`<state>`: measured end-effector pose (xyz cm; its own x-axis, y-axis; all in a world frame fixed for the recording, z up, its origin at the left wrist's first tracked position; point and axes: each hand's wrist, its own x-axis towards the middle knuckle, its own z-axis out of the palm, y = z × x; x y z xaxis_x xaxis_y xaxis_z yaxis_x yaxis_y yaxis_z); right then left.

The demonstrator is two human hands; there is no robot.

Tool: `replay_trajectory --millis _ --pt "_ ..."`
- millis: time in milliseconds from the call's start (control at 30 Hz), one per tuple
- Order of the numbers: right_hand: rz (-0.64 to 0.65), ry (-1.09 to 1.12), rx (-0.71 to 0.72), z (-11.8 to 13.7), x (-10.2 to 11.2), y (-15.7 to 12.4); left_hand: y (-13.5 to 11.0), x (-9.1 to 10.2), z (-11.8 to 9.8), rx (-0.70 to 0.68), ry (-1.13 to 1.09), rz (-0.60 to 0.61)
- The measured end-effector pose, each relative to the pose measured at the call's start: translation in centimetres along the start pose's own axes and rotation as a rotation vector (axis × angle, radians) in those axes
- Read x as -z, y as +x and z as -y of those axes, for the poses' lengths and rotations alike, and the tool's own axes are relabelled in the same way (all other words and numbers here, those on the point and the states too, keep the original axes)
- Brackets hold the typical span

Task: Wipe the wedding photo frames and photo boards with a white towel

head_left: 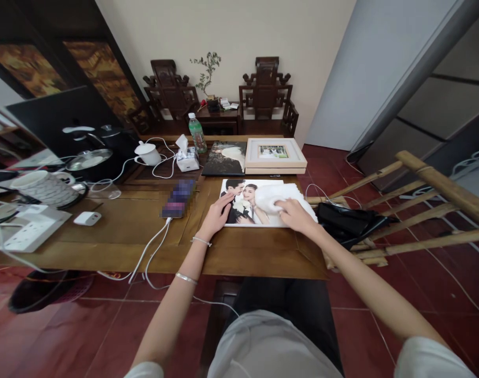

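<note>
Head feed, near to far. Silver bangle (186,278) on my left forearm, just short of the tabletop (243,257) edge. Hands are apart, both working at the wedding portrait panel (239,214), which lies flat, picture up, close to the near edge. Left hand (218,212): fingers extended, resting on the panel's left side. Right hand (297,215): fingers closed on a bunched white cloth (269,197), which lies on the panel's right half and hides part of it.

Left of that I've got a phone (177,199) with a white cable plugged in, screen pixelated, then a white charger (87,218) and a power strip (32,231) further left. On my right, a bamboo chair (442,184) with a black bag (349,223) on its seat.

Behind the panel: dark photo panel (223,167), pale wooden frame (276,164) just right of it. Tissue box (188,160), green-labelled bottle (197,135) and white lidded mug (148,155) stand to the left. Far end: two carved wooden chairs (266,94), potted plant (208,71) between them, against the wall.
</note>
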<state>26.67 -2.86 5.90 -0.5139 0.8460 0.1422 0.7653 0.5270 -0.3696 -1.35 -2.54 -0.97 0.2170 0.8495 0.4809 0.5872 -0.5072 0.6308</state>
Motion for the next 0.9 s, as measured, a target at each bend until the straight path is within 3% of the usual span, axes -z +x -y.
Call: replay_trajectory --millis 233,400,567,767,900 --pt "-0.027 -0.007 -0.048 -2.1 1.5 6.9 0.0 0.1 0.2 0.003 -0.007 0.004" --pt "-0.049 0.013 -0.084 -3.0 1.7 7.7 0.0 0.1 0.0 0.001 0.0 0.007" --pt "-0.036 -0.025 -0.059 -2.2 0.4 3.8 0.0 0.0 0.0 0.008 -0.005 0.0" --pt "0.019 0.014 0.047 1.4 -0.6 -5.0 0.0 -0.2 0.1 0.006 0.011 -0.001" --pt "0.114 0.068 0.082 3.6 -0.1 -8.2 0.0 -0.2 0.2 0.004 0.014 -0.002"
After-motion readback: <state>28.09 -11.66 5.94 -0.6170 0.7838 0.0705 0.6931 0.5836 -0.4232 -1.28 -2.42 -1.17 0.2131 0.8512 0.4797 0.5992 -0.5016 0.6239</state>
